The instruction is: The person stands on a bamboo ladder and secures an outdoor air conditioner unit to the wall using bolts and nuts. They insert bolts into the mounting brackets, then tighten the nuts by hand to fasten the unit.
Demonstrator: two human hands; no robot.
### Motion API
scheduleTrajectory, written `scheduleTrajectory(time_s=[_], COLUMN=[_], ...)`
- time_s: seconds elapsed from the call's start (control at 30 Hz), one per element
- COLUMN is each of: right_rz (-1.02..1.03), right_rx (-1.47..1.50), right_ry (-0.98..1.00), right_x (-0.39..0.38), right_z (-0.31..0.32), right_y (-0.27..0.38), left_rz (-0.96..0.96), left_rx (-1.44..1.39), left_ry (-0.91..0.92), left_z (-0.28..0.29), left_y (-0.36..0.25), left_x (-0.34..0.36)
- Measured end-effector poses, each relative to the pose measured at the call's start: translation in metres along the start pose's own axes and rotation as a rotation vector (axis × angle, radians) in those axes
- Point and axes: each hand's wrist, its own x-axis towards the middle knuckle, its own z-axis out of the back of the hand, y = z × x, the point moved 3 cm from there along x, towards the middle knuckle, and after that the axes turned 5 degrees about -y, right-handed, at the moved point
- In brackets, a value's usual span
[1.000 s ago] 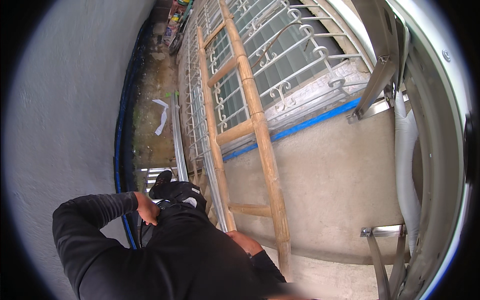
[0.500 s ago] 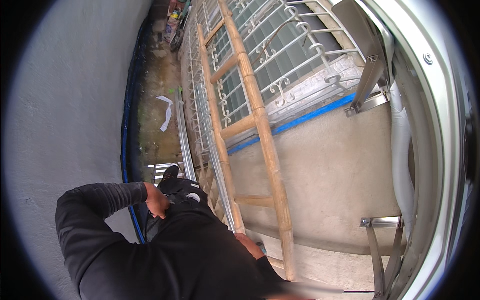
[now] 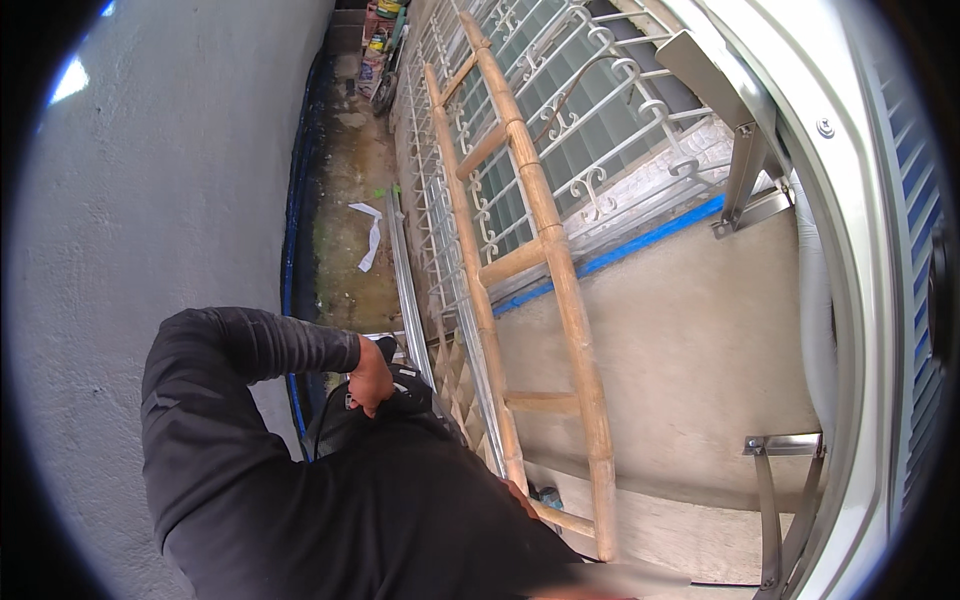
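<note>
Bamboo ladder (image 3: 513, 264) stretches away lengthwise, nearest the mostly hidden right hand (image 3: 519, 497); left hand (image 3: 371, 382) curls farther left; grips unclear.

A white window grille (image 3: 592, 190) with curled scrollwork fronts slatted, greenish panes (image 3: 612, 160). A bright blue strip (image 3: 655, 234) runs just below the grille, and beneath that spreads a bare tan wall (image 3: 680, 340). Right of the grille are a metal bracket (image 3: 745, 170), a pale wrapped pipe (image 3: 815, 300) and a curving white casing (image 3: 845, 170); a second bracket (image 3: 785, 445) sits lower down. Left of the grille run silvery metal rails (image 3: 403, 270), then a damp, stained floor (image 3: 340, 215) bearing a crumpled white strip (image 3: 372, 237), and farther left a grey wall (image 3: 180, 200). Beyond the grille's far end, a colourful heap (image 3: 380, 35) looks like stored odds and ends, though it is too small to be sure.
</note>
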Motion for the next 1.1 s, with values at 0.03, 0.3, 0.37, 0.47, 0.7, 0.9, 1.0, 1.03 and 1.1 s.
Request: scheduleTrajectory(time_s=[0.03,0.3,0.37,0.47,0.7,0.9,1.0,1.03,1.1], right_rz=[0.057,0.402,0.386,0.395,0.362,0.329,0.298,0.286,0.274], right_rx=[-0.048,-0.319,-0.428,-0.489,-0.765,-0.920,-0.917,-0.904,-0.914], right_ry=[-0.046,-0.379,-0.389,-0.332,-0.293,-0.284,-0.277,-0.255,-0.222], right_x=[0.008,0.063,0.064,0.061,0.063,0.060,0.063,0.066,0.076], right_z=[-0.002,-0.007,-0.003,0.001,0.012,0.027,0.040,0.044,0.051], right_y=[0.003,0.052,0.057,0.064,0.090,0.080,0.064,0.057,0.044], left_rz=[0.181,0.365,0.278,0.650,0.558,0.516,0.560,0.516,0.447], left_rx=[-0.212,-0.611,-0.573,-0.906,-0.922,-0.747,-0.665,-0.589,-0.405], left_ry=[0.020,-0.197,-0.279,-0.267,0.140,0.159,0.113,0.074,0.025], left_z=[-0.014,-0.068,-0.061,-0.078,-0.116,-0.112,-0.113,-0.111,-0.110], left_y=[0.011,0.020,0.015,0.020,0.037,0.069,0.086,0.091,0.102], left_x=[0.001,-0.036,-0.051,-0.076,-0.047,0.002,0.021,0.029,0.048])
